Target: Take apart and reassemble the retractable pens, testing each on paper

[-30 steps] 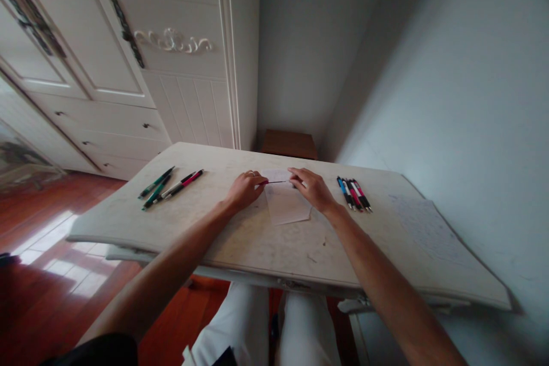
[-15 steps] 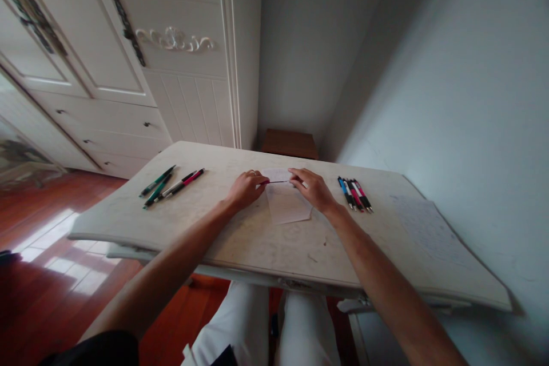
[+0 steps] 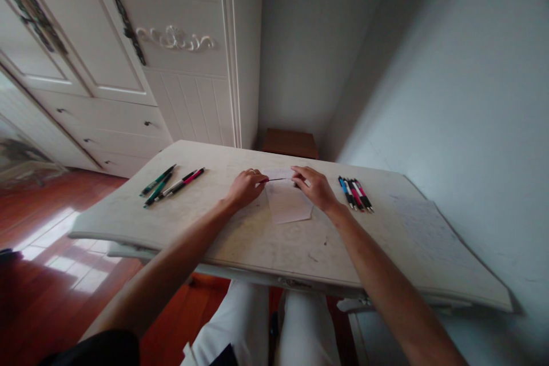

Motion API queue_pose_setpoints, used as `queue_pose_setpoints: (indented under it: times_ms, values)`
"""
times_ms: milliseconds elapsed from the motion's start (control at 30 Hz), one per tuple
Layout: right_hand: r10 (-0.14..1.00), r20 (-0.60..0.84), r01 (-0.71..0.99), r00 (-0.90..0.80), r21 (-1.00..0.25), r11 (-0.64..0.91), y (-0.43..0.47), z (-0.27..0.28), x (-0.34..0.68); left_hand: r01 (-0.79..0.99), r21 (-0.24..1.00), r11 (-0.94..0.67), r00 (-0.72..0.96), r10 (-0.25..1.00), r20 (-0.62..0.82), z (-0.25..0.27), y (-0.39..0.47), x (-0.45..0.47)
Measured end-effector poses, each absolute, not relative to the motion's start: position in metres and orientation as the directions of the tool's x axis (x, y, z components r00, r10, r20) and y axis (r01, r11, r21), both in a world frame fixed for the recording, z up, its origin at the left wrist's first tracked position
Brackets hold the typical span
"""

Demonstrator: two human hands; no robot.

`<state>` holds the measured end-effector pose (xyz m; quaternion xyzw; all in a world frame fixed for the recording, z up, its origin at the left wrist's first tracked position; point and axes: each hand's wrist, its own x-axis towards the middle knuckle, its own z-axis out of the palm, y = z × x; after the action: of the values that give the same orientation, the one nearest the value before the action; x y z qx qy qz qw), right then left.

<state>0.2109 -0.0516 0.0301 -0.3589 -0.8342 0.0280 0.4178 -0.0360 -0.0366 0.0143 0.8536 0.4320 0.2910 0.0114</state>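
Note:
My left hand (image 3: 247,187) pinches a thin dark stick (image 3: 277,179) that looks like a pen refill, pinkish at the end by the fingertips. It points right, above the sheets of paper. My right hand (image 3: 315,187) is closed at thumb and fingers just beyond the stick's tip; a small dark thing seems to be in it, too small to make out. Beneath and in front of both hands lies a white paper sheet (image 3: 289,209), with a second paper (image 3: 281,173) with faint writing partly hidden behind the fingers.
Left on the white table (image 3: 240,240) lie several pens, two green pens (image 3: 158,180) among them. Several blue, white, red and pink pens (image 3: 355,194) lie side by side at right. A written-on sheet (image 3: 429,226) is near the right edge. A wall and a wardrobe (image 3: 184,91) stand beyond.
My right hand has shifted slightly right, away from the stick, leaving a small gap at its tip. My left hand stays almost still and keeps hold.

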Motion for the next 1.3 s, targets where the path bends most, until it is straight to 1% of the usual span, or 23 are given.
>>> queue_pose_setpoints:
  times_ms: [300, 600, 933, 1300]
  values:
    - [0.636, 0.664, 0.592, -0.394, -0.346, 0.728, -0.052, 0.030, 0.210, 0.719, 0.254, -0.647, 0.480, 0.726, 0.493, 0.012, -0.035, -0.036]
    - [0.631, 0.664, 0.577, -0.401, -0.352, 0.737, -0.052, 0.029, 0.209, 0.701, 0.266, -0.662, 0.494, 0.720, 0.488, 0.012, -0.035, -0.036]
    - [0.627, 0.658, 0.551, -0.417, -0.365, 0.750, -0.053, 0.025, 0.203, 0.639, 0.256, -0.725, 0.545, 0.662, 0.514, 0.008, -0.034, -0.034]
    - [0.650, 0.619, 0.561, -0.441, -0.375, 0.738, -0.057, 0.024, 0.199, 0.595, 0.286, -0.751, 0.585, 0.649, 0.487, 0.012, -0.039, -0.031]
